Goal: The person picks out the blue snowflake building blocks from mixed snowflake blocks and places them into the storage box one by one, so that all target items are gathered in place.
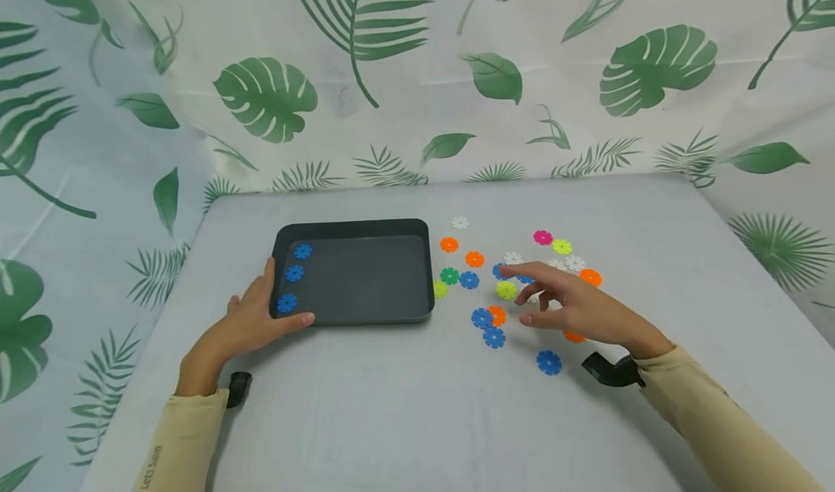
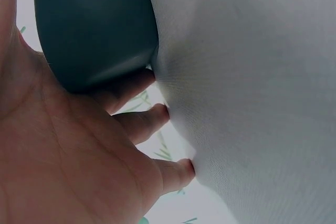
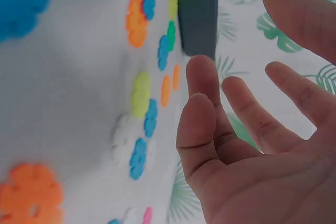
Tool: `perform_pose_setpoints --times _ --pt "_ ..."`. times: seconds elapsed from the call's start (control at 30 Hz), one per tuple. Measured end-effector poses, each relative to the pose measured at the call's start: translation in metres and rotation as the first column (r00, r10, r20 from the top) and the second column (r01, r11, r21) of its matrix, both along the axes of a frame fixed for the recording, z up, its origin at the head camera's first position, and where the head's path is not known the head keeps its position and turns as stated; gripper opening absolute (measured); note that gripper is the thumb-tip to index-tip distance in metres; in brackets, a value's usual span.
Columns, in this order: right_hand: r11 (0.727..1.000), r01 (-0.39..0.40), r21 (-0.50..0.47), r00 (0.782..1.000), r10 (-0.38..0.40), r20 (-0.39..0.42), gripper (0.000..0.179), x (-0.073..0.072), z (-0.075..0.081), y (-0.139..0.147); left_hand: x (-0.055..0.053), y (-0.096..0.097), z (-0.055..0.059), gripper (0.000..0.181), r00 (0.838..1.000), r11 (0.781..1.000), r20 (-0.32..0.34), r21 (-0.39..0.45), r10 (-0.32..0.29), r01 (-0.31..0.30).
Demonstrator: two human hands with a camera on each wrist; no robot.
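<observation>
A dark grey rectangular tray (image 1: 365, 278) lies on the table, with three blue notched discs (image 1: 295, 273) in a column along its left side. My left hand (image 1: 251, 322) holds the tray's near left corner, thumb along the front rim and fingers down the left side. In the left wrist view, those fingertips (image 2: 157, 114) reach the tablecloth beside the tray wall. My right hand (image 1: 567, 303) hovers over scattered discs right of the tray, thumb and fingers apart. Nothing is between them in the right wrist view. A lime disc (image 1: 506, 290) and a blue disc (image 1: 500, 270) lie close by its fingertips.
Loose orange discs (image 1: 475, 259), a green disc (image 1: 449, 276), white discs (image 1: 460, 223) and a pink disc (image 1: 543, 238) lie around the right hand. A single blue disc (image 1: 549, 362) lies nearer the front. Leaf-printed cloth (image 1: 404, 130) hangs behind the table.
</observation>
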State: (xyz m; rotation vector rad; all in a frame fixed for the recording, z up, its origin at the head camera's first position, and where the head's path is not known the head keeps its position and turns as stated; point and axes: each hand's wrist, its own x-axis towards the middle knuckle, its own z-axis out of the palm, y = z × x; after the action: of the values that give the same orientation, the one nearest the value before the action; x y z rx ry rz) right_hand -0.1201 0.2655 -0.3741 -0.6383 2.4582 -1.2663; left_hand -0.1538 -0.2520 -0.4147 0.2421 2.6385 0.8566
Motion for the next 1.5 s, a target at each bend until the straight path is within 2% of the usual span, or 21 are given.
perform_pose_setpoints --times 0.23,0.47,0.6,0.77,0.97,1.23,1.5 --pt "0.999 0.016 0.036 1.0 -0.015 -0.012 0.071 0.013 -0.004 0.012 0.0 0.001 0.001 0.137 1.0 1.0 -0.004 -0.005 -0.006 0.006" --pt "0.993 0.035 0.11 0.996 -0.026 -0.082 0.056 0.028 -0.011 0.02 0.0 0.0 0.0 0.138 1.0 1.0 -0.003 -0.009 -0.004 0.004" --pt "0.991 0.057 0.121 0.994 -0.045 -0.102 0.052 0.038 -0.014 0.024 0.001 0.0 0.001 0.138 1.0 1.0 -0.004 -0.006 -0.005 0.005" --pt "0.992 0.06 0.114 0.994 -0.049 -0.098 0.049 0.047 -0.017 0.027 0.001 -0.001 0.001 0.138 1.0 1.0 -0.008 -0.007 -0.009 0.009" --pt "0.996 0.01 0.087 0.996 -0.002 -0.093 0.042 0.053 -0.022 0.031 0.002 0.001 0.002 0.138 1.0 1.0 -0.004 -0.008 -0.011 0.011" --pt "0.989 0.023 0.147 0.998 -0.014 -0.065 0.041 0.057 -0.028 0.029 0.002 0.002 0.001 0.138 1.0 1.0 0.001 -0.011 -0.008 0.008" --pt "0.982 0.001 0.191 0.977 0.04 -0.211 0.039 0.058 -0.036 0.022 0.003 0.001 0.002 0.138 1.0 1.0 0.0 0.002 -0.009 0.009"
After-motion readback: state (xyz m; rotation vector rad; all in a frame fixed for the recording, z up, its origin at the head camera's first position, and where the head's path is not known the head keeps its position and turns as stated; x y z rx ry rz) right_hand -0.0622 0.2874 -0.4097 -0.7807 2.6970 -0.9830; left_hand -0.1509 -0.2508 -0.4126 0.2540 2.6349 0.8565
